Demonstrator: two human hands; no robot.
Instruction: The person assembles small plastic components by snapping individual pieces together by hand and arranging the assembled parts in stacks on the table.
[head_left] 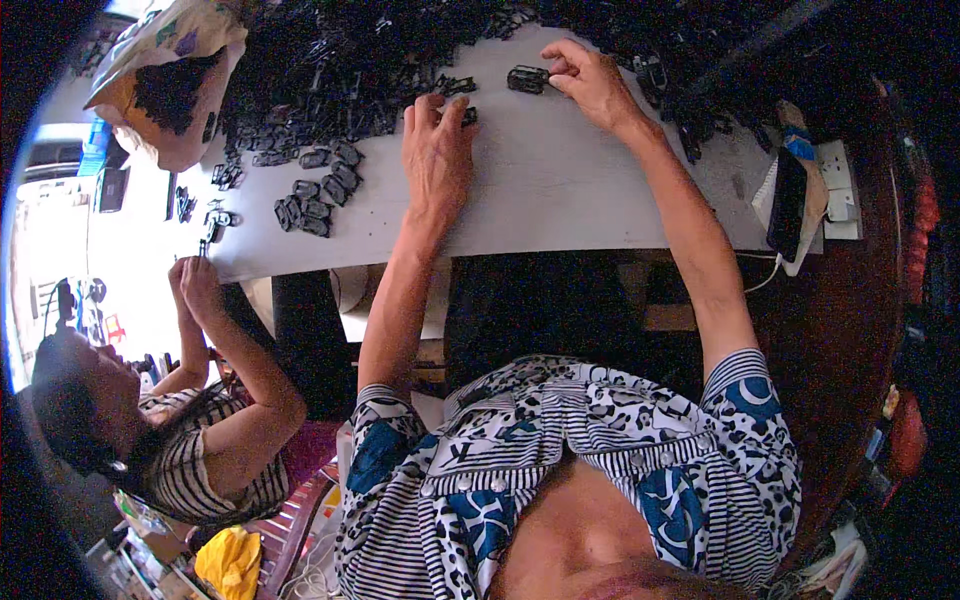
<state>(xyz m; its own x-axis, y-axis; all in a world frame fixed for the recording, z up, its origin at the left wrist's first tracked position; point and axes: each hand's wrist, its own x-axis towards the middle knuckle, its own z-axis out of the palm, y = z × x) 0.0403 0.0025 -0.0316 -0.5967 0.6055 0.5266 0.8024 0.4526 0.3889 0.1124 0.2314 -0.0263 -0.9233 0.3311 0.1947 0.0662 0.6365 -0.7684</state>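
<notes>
A white table (pixel 560 190) filled the upper middle of the frame, its far edge buried under a heap of black clips (pixel 330 60). At the upper left sat a bag (pixel 170 75) holding more of them, and at the right edge lay a power strip (pixel 838 190) with a dark phone (pixel 790 200) beside it. In the lower left a co-worker (pixel 190 420) raised both hands to a small piece near the table's corner. A sorted cluster (pixel 315 200) of clips lay left of centre.

The left hand (pixel 437 150) rested palm down on the table, fingers loose, its tips touching a small black part (pixel 468 115); whether it gripped the part could not be told. The right hand (pixel 590 80), at the top centre, was half curled, its fingertips pinching the end of a single clip (pixel 527 79) on the bare tabletop.

The step looked like picking one clip out for fitting or sorting. The next move would likely call for a firm pinch and a lift clear of the heap.
</notes>
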